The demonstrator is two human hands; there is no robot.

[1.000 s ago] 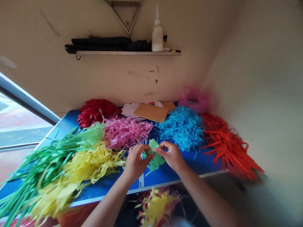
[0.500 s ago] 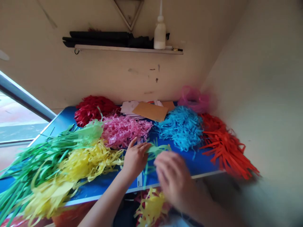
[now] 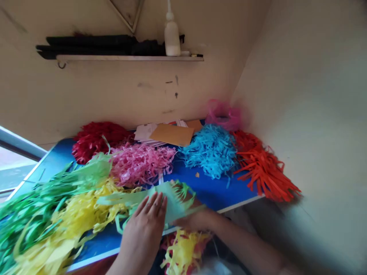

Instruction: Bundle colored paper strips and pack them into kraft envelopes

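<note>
Head cam, grn paper (image 3: pixel 174 205), btwn L/R hands (image 3: pixel 147 221) (image 3: pixel 196 220)

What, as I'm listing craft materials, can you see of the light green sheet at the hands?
The light green sheet looks like thin paper: a plain middle panel, with narrow fringe strips curling at its right. A longer band extends left, in front of the yellow strips. It is spread at the near edge of the blue table. The left hand lies on it; the right hand is partly behind it.

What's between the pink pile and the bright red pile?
The light-blue paper pile and some blue tabletop lie between the pink pile and the bright red pile, in the head view.
</note>
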